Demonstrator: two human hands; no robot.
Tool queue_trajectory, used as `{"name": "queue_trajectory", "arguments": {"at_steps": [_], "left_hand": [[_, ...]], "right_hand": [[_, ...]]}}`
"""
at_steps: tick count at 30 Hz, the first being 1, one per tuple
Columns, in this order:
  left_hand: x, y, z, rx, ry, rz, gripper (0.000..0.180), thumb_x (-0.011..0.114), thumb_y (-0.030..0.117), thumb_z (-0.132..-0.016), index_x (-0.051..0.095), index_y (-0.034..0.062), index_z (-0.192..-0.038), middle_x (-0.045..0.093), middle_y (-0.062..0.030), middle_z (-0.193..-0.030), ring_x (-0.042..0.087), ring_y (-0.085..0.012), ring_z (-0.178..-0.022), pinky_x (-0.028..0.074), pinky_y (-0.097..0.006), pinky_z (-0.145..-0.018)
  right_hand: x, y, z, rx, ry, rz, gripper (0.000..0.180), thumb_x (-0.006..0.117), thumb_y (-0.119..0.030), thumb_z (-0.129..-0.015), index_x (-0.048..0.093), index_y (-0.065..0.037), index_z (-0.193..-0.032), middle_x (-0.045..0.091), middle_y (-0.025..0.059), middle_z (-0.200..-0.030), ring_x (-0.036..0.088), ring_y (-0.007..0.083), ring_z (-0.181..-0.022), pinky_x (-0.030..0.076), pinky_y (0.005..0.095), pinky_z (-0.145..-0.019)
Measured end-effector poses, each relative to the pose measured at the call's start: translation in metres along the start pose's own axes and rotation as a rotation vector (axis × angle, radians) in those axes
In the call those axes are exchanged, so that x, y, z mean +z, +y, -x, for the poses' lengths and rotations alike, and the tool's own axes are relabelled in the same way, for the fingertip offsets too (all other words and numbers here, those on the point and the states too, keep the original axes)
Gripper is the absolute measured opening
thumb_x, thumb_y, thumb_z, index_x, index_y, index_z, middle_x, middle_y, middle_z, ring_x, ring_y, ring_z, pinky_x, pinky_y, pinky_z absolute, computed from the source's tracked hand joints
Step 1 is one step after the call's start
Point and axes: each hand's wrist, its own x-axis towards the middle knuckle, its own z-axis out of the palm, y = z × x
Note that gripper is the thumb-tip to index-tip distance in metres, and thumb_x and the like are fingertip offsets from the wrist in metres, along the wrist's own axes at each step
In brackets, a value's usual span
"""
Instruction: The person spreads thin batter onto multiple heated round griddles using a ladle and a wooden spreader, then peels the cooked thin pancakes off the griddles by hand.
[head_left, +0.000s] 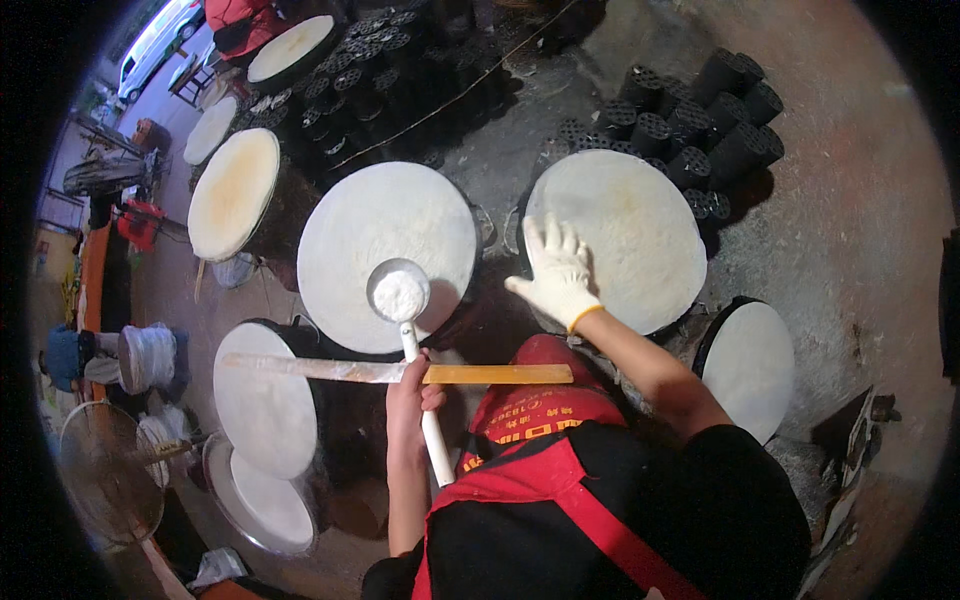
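My bare left hand [406,405] is closed around the white handle of a ladle [436,452] and around a long flat wooden stick [500,374], which lies crosswise over the handle. White powder or batter [399,294] fills part of the ladle's bowl, over the near edge of a round white-covered griddle [385,225]. In a white glove with a yellow cuff, my right hand [560,275] spreads its fingers over the left part of a second white-covered round griddle [635,235]. Whether its palm presses on the surface is hard to tell.
Black coal briquettes [690,130] with holes stand in stacks at the far right, and more [370,80] at the far left. Other round white-topped griddles [235,190] stand around me, one [755,370] at the right. A metal tray [300,540] holds a white round sheet at the lower left.
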Motion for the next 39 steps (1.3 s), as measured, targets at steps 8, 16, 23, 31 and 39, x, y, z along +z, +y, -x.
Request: {"name": "queue_trajectory", "arguments": {"at_steps": [8, 16, 23, 31, 39], "left_hand": [[-0.002, 0.010, 0.005, 0.001, 0.026, 0.088, 0.019, 0.052, 0.011, -0.093, 0.052, -0.0008, -0.107, 0.043, 0.0006, -0.067, 0.032, -0.0040, -0.046, 0.025, -0.017, -0.037], [0.013, 0.017, 0.011, -0.032, 0.007, 0.151, 0.021, 0.052, 0.014, -0.094, 0.053, -0.0019, -0.107, 0.039, 0.0017, -0.062, 0.030, -0.0034, -0.044, 0.025, -0.016, -0.036], [0.019, 0.023, 0.024, -0.119, -0.129, 0.400, 0.023, 0.046, 0.011, -0.095, 0.048, -0.0063, -0.111, 0.045, -0.0025, -0.067, 0.034, -0.0052, -0.046, 0.029, -0.016, -0.034], [-0.002, 0.026, 0.055, -0.060, -0.147, 0.766, 0.034, 0.040, 0.017, -0.098, 0.041, -0.0089, -0.121, 0.042, -0.0033, -0.061, 0.032, -0.0066, -0.042, 0.033, -0.019, -0.035], [-0.047, 0.009, 0.068, 0.163, 0.149, 0.640, 0.027, 0.051, 0.012, -0.093, 0.049, -0.0022, -0.116, 0.051, -0.0035, -0.079, 0.037, -0.0064, -0.049, 0.031, -0.019, -0.039]], "right_hand": [[0.009, 0.059, -0.026, 0.201, -0.147, -0.272, 0.030, 0.061, -0.028, -0.077, 0.068, -0.001, -0.088, 0.064, 0.0201, -0.094, 0.063, 0.0341, -0.082, 0.050, 0.0385, -0.074], [-0.095, 0.198, 0.006, 0.404, 0.194, -1.399, 0.015, 0.058, -0.010, -0.083, 0.066, -0.001, -0.093, 0.065, 0.0056, -0.093, 0.060, 0.0111, -0.081, 0.048, 0.0236, -0.070], [-0.188, 0.292, 0.078, 0.444, 0.698, -1.860, 0.026, 0.064, -0.011, -0.085, 0.057, -0.003, -0.108, 0.061, 0.0088, -0.106, 0.059, 0.0189, -0.098, 0.049, 0.0319, -0.087], [-0.165, 0.179, -0.023, 0.429, 0.365, -1.573, 0.013, 0.063, -0.005, -0.086, 0.059, 0.000, -0.098, 0.060, 0.0030, -0.093, 0.056, 0.0073, -0.082, 0.047, 0.0218, -0.071], [-0.067, 0.022, -0.131, -0.565, 0.310, -0.426, 0.038, 0.060, -0.005, -0.082, 0.054, -0.001, -0.119, 0.059, 0.0167, -0.115, 0.056, 0.0310, -0.106, 0.048, 0.0342, -0.086]]}}
